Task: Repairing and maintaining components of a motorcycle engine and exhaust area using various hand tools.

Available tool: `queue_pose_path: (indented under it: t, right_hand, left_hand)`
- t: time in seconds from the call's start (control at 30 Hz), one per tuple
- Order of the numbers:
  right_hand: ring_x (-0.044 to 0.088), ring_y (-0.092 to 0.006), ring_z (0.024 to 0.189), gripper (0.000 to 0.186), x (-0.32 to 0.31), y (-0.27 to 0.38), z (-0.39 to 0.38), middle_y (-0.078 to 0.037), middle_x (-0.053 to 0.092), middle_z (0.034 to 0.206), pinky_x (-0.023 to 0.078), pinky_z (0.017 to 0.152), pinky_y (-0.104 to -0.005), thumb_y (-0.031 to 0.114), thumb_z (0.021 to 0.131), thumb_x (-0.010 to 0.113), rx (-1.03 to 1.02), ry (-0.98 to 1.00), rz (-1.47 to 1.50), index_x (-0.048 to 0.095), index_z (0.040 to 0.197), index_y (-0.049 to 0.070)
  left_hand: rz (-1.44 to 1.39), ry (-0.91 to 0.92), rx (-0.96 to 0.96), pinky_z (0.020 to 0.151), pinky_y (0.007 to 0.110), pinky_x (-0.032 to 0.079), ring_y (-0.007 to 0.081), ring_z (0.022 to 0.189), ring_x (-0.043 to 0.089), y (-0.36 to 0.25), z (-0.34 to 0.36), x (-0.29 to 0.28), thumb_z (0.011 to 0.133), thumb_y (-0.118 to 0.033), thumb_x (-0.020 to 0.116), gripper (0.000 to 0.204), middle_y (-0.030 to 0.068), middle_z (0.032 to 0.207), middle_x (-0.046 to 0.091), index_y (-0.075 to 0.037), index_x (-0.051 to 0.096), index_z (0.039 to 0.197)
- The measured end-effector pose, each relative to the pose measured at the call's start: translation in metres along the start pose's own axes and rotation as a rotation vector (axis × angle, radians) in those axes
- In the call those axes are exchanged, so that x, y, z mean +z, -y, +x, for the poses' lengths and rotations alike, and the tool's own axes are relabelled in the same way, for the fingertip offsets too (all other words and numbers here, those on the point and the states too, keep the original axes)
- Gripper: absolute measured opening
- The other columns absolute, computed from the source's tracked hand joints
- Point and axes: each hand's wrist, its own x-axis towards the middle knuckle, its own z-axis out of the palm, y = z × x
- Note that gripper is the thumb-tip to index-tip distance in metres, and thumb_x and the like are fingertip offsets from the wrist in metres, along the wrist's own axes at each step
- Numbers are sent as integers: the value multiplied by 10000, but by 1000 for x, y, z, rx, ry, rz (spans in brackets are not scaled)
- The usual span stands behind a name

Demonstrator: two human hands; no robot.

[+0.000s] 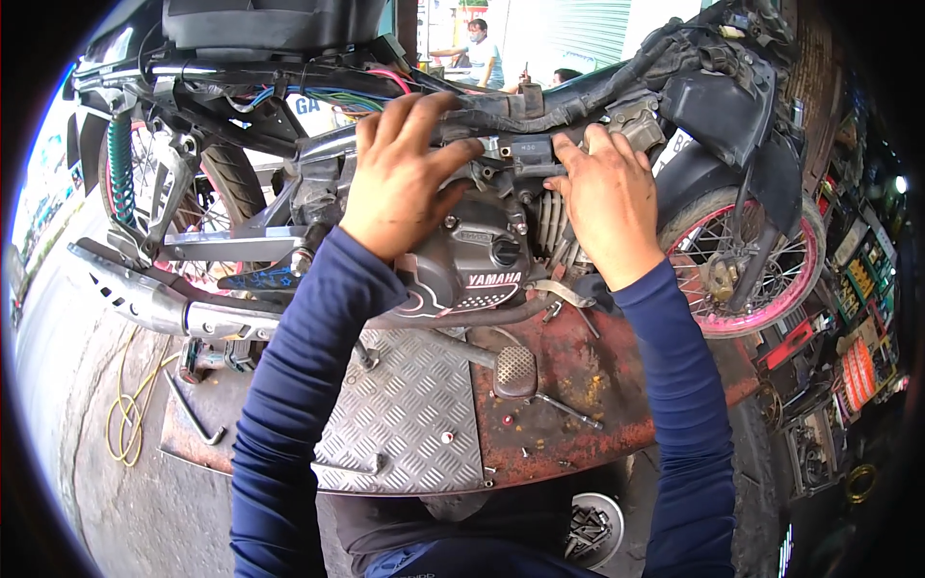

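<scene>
My left hand (405, 183) is over the middle of a motorcycle frame, fingers spread and curved, with the index fingertip beside a small metal bracket (489, 146). My right hand (607, 202) has its thumb and fingers around the right end of a black rectangular component (530, 154). Below both hands are the grey engine cover (462, 270) and finned cylinder (551, 222). Coloured wires (337, 99) run left of my left hand along the frame. Part of what lies beneath my fingers is hidden.
A worn platform (607, 385) with a tread plate (405, 405) holds scattered tools and bolts. A bowl of metal parts (593, 530) sits below, a yellow hose (125, 414) lies left. Tool trays (858, 289) are at right. A person (479, 60) is beyond the motorcycle.
</scene>
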Motion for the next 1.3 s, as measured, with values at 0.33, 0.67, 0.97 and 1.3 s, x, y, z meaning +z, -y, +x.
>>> queue_pose_path:
  t: [0.33,0.67,0.97,1.3]
  right_hand:
    - [604,-264,1016,332,5,2,-3,-76,606,994,472,856,-422,279,835,690,25,-49,-24,691,1134,135]
    - [634,-305,933,450,-7,1,2,-117,609,942,507,782,-418,258,740,796,69,34,140,675,1140,93]
    - [651,-327,833,382,-2,-29,9,-124,663,949,511,708,-393,198,709,821,-4,65,371,711,1043,48]
    - [654,-326,849,359,6,-17,1,-82,641,891,504,692,-442,284,737,798,102,-71,241,648,1001,93]
  left_hand:
    - [-84,61,63,972,501,364,215,1132,542,19,22,24,767,-198,736,141,-23,1090,622,-149,713,896]
    - [-18,40,84,1026,493,326,204,1106,550,11,20,35,761,-234,767,181,-69,942,680,-199,719,932]
    - [-34,25,28,1033,500,315,216,1122,547,5,19,38,758,-247,781,203,-32,941,700,-174,726,939]
    - [-13,27,76,1043,544,304,272,1177,525,-1,19,36,770,-295,748,268,19,949,705,-135,698,980]
